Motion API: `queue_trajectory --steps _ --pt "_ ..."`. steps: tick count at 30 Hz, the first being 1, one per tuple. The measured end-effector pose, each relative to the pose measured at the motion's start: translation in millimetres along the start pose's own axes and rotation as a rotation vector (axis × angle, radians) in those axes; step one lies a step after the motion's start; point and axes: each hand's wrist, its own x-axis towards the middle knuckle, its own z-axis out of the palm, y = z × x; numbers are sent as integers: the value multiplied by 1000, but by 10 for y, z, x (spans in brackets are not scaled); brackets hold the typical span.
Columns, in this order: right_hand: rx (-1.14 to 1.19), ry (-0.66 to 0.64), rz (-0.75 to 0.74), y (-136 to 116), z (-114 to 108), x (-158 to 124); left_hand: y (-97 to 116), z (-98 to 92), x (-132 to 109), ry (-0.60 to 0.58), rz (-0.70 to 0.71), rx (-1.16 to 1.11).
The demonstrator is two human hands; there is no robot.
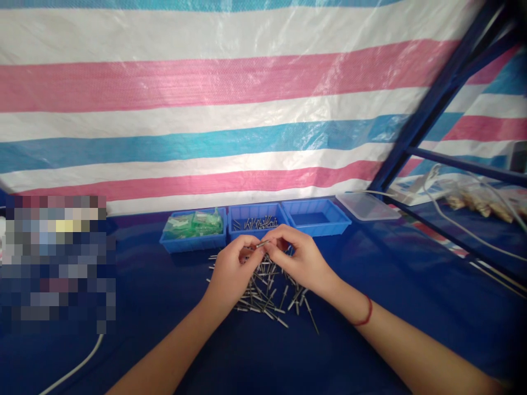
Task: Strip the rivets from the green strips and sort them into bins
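My left hand and my right hand meet over a loose pile of blind rivets on the blue table. Between the fingertips of both hands is a single rivet, held roughly level; the fingers partly cover it. Both hands are closed in a pinch. Just behind them stands a blue bin with more rivets inside, its front partly hidden by my hands. Part of the pile is also hidden under the hands.
Left of the rivet bin, another blue bin holds green-and-clear plastic packets. To its right is a third blue bin, then a clear plastic lid. A blue metal frame rises at right. A white cable lies at left.
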Motion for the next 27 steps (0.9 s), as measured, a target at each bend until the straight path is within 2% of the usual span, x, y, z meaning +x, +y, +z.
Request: queue_trajectory --steps 10,15,17,22,24,27 --pt "-12 -29 -11 7 -40 24 -7 -60 31 -6 59 -12" --pt "-43 -92 -41 8 -29 3 25 -59 15 29 62 1" --pt "-86 -71 -53 34 -11 12 28 -59 25 75 41 6" --pt "-426 191 -117 174 52 172 11 -96 95 276 -69 -66" --pt "-623 199 -148 228 75 245 -3 -120 121 299 -87 -84" --pt "-796 127 -184 256 91 278 -39 -148 140 292 -88 -84"
